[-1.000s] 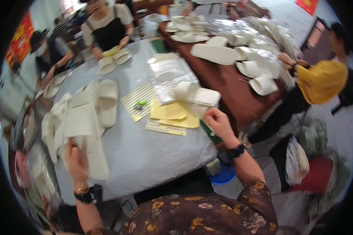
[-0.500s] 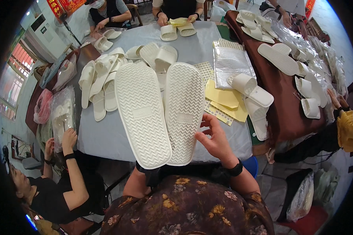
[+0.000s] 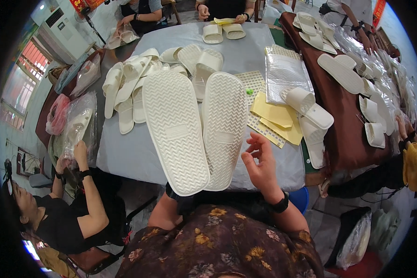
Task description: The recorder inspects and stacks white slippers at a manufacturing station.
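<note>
Two white slippers [image 3: 177,134] are held up before me, their zigzag-patterned soles facing me. The left slipper overlaps the edge of the right slipper [image 3: 224,125]. My left forearm [image 3: 164,211] rises behind them; the left hand is hidden by the soles but carries the pair. My right hand [image 3: 263,164] hovers just right of the right slipper, apart from it. Its fingers are loosely bent, the thumb stands away, and nothing is in it. On the grey table cover [image 3: 139,160] behind lies a heap of white slippers [image 3: 120,88].
Yellow papers [image 3: 273,113], sheets of small labels [image 3: 254,83] and a silvery padded packet [image 3: 287,74] lie right of the slippers. A brown-covered table [image 3: 329,120] with more slippers adjoins at right. Left, a person [image 3: 74,208] handles a clear bag [image 3: 81,120]. Other people work across the table.
My right hand has come away from the right slipper's edge, leaving a gap. A green bit on the label sheet has come into sight. The whole view has shifted slightly.
</note>
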